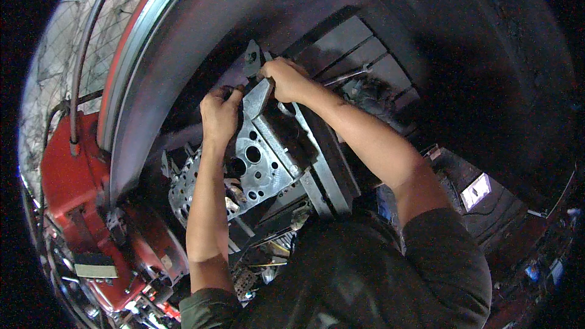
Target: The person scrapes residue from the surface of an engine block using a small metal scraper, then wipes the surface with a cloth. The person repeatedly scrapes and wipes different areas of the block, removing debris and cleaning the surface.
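A grey metal bracket plate (pixel 259 167) with several round holes is mounted on a frame under a large dark curved fender (pixel 201 18). My left hand (pixel 219 113) grips the top left edge of the plate's upright part (pixel 256 99). My right hand (pixel 286 79) is closed around something at the top of that upright part, beside a small dark metal tab (pixel 251 58). What the right hand holds is hidden by its fingers. A thin metal rod (pixel 347 75) runs to the right from behind the right hand.
A red machine body (pixel 70 176) with black hoses stands at the left. A steel rail (pixel 326 170) runs diagonally beside the plate. Loose parts and wires (pixel 268 262) lie below it. A small lit screen (pixel 476 191) glows at the right in the dark.
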Demonstrator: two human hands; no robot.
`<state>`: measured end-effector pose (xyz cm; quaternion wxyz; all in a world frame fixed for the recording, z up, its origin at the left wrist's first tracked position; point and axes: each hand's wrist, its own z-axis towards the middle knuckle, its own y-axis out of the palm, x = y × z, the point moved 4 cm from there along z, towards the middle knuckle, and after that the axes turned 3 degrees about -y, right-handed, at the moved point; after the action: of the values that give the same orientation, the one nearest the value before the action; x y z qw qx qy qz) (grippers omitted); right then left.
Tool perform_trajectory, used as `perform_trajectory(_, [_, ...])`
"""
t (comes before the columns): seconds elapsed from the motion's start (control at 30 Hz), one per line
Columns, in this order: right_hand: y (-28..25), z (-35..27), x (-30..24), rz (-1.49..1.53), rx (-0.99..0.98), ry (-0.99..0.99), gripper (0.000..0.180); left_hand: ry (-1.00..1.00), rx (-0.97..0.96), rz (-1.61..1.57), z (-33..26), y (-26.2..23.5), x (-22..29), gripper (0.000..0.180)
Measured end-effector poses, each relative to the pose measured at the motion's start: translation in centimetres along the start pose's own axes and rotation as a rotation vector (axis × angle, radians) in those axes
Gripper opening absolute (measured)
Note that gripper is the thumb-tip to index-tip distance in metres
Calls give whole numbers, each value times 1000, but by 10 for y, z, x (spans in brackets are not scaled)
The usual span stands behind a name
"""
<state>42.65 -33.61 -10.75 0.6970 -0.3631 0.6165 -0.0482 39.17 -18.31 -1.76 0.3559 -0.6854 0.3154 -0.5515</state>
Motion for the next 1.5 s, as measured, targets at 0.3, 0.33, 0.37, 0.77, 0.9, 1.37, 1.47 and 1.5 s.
perform_trajectory(0.3, [1, 2, -1, -54, 9, 11, 26, 12, -5, 8, 2, 1, -3, 24])
perform_trajectory(0.33, [1, 2, -1, -39, -12, 23, 26, 16, -3, 9, 2, 2, -3, 24])
perform_trajectory(0.37, [1, 2, -1, -24, -6, 23, 26, 1, -3, -1, 2, 2, -3, 24])
perform_trajectory(0.77, [-28, -36, 41, 348, 304, 116, 23, -304, -222, -286, 12, 2, -17, 25])
perform_trajectory(0.9, [-16, -57, 48, 417, 325, 198, 24, -224, -271, -215, 30, -5, -15, 25])
perform_trajectory(1.37, [16, -81, 39, 505, 354, 143, 23, -245, -572, -44, 57, 36, -60, 32])
perform_trajectory(1.47, [14, -82, 37, 498, 437, 68, 23, -205, -666, -61, 59, 37, -61, 34])
perform_trajectory(1.5, [13, -82, 37, 494, 452, 70, 23, -201, -683, -50, 59, 36, -60, 36])
